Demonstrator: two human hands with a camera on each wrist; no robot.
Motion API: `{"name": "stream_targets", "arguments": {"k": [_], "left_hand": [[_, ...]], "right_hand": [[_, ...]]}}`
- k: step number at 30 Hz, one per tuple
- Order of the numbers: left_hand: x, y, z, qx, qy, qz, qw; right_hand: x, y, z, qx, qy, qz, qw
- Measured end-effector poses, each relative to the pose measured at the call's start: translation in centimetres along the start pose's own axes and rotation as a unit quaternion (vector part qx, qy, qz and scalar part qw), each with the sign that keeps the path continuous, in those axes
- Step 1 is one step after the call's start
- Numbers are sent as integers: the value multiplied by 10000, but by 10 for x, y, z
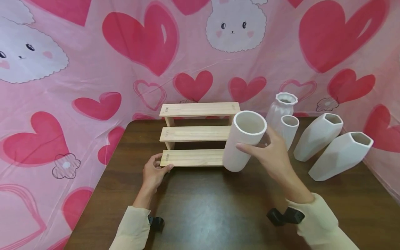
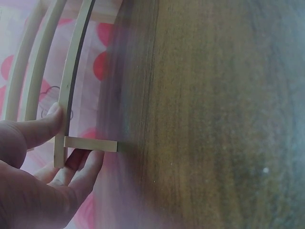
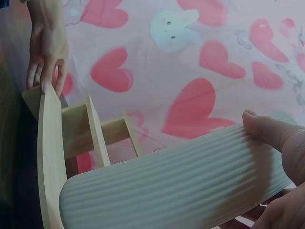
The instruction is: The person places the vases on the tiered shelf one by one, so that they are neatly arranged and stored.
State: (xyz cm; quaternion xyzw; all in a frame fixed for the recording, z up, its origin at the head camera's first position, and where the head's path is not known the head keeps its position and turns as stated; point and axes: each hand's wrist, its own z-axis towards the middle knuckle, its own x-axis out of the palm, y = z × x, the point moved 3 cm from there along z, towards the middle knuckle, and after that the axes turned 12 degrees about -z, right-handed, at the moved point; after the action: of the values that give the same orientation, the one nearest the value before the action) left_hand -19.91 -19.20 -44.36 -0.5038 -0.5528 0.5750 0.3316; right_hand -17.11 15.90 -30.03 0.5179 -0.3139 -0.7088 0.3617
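Vase, white, ribbed, cylindrical, clasped between thumb and fingers of right hand, the nearer one; long axis tilted, mouth up and right, base toward right end of lowest tier of pale three-tier wooden rack. Contact unclear. At tier's left end, grip of left hand. Beneath, dark brown wood-grain surface; rightward, four other white vases; behind, pink heart-print cloth.

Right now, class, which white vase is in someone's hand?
The wide, ribbed cylindrical vase, gripped in the right hand; no hand holds the other four vases.
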Motion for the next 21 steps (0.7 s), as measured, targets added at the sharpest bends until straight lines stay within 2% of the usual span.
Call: {"name": "stream_targets", "arguments": {"k": [13,21], "left_hand": [[0,-2,0,-29,39,20,10000],[0,-2,-1,-28,53,-41,10000]], "right_hand": [[26,10,13,-266,346,434,9981],[46,24,24,-527,696,885,9922]]}}
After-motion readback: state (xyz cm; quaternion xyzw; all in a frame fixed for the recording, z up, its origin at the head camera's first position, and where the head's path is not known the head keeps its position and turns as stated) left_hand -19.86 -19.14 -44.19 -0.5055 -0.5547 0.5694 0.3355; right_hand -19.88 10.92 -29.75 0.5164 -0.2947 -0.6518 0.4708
